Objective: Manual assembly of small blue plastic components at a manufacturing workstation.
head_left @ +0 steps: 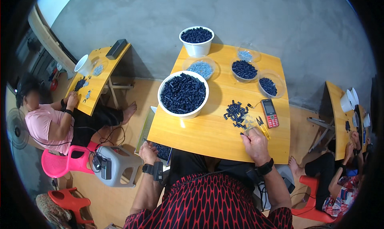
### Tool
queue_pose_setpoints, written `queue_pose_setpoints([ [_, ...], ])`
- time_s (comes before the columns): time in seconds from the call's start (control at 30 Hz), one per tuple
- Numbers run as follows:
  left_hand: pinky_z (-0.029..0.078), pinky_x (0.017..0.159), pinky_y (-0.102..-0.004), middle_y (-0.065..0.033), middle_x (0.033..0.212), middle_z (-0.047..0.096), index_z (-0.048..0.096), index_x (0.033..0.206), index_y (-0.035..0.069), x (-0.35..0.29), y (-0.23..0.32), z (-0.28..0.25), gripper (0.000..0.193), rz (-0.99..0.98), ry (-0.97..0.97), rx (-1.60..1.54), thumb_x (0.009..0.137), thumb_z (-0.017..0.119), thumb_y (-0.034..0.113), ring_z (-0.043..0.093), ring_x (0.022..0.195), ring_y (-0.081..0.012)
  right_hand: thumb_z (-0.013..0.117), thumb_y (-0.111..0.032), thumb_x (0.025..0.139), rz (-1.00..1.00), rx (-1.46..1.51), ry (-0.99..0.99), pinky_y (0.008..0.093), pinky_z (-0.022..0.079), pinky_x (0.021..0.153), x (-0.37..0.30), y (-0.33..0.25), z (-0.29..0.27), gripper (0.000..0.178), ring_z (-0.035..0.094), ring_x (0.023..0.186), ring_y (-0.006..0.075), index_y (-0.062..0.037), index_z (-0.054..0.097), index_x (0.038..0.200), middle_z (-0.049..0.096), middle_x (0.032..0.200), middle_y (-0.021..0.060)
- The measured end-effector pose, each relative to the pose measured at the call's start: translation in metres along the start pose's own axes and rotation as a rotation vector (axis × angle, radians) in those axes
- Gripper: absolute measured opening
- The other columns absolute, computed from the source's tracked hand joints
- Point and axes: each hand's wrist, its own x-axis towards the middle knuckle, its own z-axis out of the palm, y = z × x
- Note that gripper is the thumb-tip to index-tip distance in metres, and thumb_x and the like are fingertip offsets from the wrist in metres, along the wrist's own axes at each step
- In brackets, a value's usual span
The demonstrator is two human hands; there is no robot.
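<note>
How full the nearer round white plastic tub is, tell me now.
Full: small dark cylindrical pieces fill the nearer round white plastic tub almost to its rim.

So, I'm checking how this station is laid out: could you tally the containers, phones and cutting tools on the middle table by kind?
White tubs: 2
Clear round containers: 4
Red phone: 1
Yellow-handled snips: 1
Total: 8

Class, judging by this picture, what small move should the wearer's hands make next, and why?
Probably bring the left hand over the tabletop: it is off the table, by the bin of dark pieces, while the right hand seems to pinch a small dark piece.
</note>
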Motion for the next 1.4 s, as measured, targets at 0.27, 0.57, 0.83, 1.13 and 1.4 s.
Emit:
queue_pose_setpoints([
  [0.27, 0.046, 0.053, -0.0239, -0.0032, 0.086, 0.059, 0.053, 0.111, 0.004, 0.016, -0.017, -0.003, 0.021, 0.111, 0.032, 0.089, 0.092, 0.056, 0.012, 0.055, 0.067, -0.0109, 0.064, 0.002, 0.087, 0.233, 0.585, 0.044, 0.0259, 0.048, 0.065, -0.019, 0.002, 0.001, 0.005, 0.059, 0.072, 0.0097, 0.0014, 0.059, 0.089, 0.059, 0.077, 0.0035],
  [0.57, 0.049, 0.069, -0.0225, -0.0009, 0.092, 0.062, 0.061, 0.104, 0.003, -0.108, 0.024, 0.048, 0.012, 0.557, -0.705, 0.235, 0.092, 0.062, 0.005, 0.055, 0.073, -0.0073, 0.063, 0.001, 0.086, -0.024, 0.392, -0.141, 0.0356, 0.051, 0.07, -0.027, -0.029, 0.002, 0.008, 0.065, 0.079, 0.0299, 0.0028, 0.058, 0.092, 0.063, 0.088, 0.0154],
  [0.83, 0.053, 0.07, -0.0239, -0.0032, 0.087, 0.066, 0.062, 0.107, 0.0, -0.162, -0.008, 0.094, 0.015, 0.15, -1.363, 0.394, 0.093, 0.064, 0.006, 0.061, 0.075, -0.0083, 0.065, 0.004, 0.083, -0.137, 0.431, -0.162, 0.0391, 0.051, 0.068, -0.022, -0.047, 0.005, 0.009, 0.065, 0.08, 0.034, 0.0021, 0.058, 0.088, 0.063, 0.087, 0.0171],
  [1.13, 0.049, 0.059, -0.0217, -0.001, 0.079, 0.062, 0.061, 0.103, 0.0, -0.17, -0.018, 0.112, 0.009, 0.103, -1.239, 0.412, 0.096, 0.058, 0.006, 0.057, 0.066, -0.0062, 0.063, -0.002, 0.083, 0.092, 0.194, 0.078, 0.0428, 0.049, 0.072, -0.007, 0.009, -0.01, 0.007, 0.06, 0.084, 0.0378, 0.0015, 0.06, 0.089, 0.061, 0.088, 0.0192],
  [1.4, 0.049, 0.059, -0.0214, -0.0003, 0.078, 0.06, 0.058, 0.102, 0.002, -0.165, -0.023, 0.112, 0.007, 0.073, -1.187, 0.375, 0.097, 0.056, 0.007, 0.056, 0.064, -0.0068, 0.065, -0.003, 0.082, 0.053, 0.092, 0.037, 0.0457, 0.048, 0.069, 0.007, 0.01, -0.006, 0.006, 0.061, 0.08, 0.0389, 0.0011, 0.061, 0.082, 0.061, 0.084, 0.0188],
])
